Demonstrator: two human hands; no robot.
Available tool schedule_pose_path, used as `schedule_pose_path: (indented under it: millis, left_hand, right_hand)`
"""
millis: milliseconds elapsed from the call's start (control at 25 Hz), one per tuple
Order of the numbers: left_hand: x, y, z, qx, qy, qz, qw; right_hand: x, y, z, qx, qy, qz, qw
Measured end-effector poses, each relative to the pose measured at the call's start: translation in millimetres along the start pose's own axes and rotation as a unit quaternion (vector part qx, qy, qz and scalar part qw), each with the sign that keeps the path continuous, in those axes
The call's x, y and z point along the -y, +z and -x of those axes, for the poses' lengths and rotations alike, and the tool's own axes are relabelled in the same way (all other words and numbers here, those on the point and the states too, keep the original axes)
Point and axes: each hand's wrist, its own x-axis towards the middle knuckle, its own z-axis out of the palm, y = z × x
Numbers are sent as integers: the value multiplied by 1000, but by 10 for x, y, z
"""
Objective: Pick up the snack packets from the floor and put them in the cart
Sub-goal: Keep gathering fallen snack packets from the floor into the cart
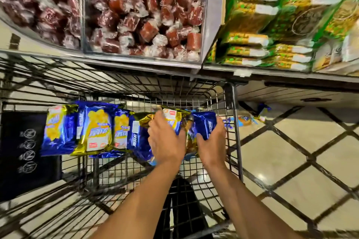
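Note:
Both my hands reach down into a black wire cart (236, 132). My left hand (166, 139) grips a blue and gold snack packet (172, 117) at the cart's right end. Beside it my right hand (212, 141) holds a blue packet (205, 124) against the cart's right wall. Several more blue and yellow snack packets (97, 130) stand in a row across the cart bottom to the left. Outside the cart, on the tiled floor to the right, lies another snack packet (247, 119), partly hidden by the cart's frame.
Above the cart stand clear bins of red wrapped sweets (143, 17) and a shelf of green and yellow packets (272, 15). A dark panel (23, 151) with white symbols sits at the cart's left end. Cream floor tiles (291, 151) with dark diagonal lines spread to the right.

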Motion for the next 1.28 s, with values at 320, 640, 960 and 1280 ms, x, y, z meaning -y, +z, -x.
schedule_pose_path:
  millis: [320, 640, 960, 1280]
  left_hand:
    - [52, -61, 145, 10, 2, 23, 1000]
    - [114, -303, 429, 38, 28, 9, 999]
    - [-114, -910, 690, -2, 206, -98, 974]
    - [-573, -1317, 1233, 29, 348, -222, 910]
  right_hand:
    - [108, -66, 195, -25, 10, -28, 999]
    - [249, -387, 657, -24, -6, 40, 999]
    - [463, -893, 997, -29, -91, 34, 995]
    - [441, -1755, 1269, -66, -193, 300, 932]
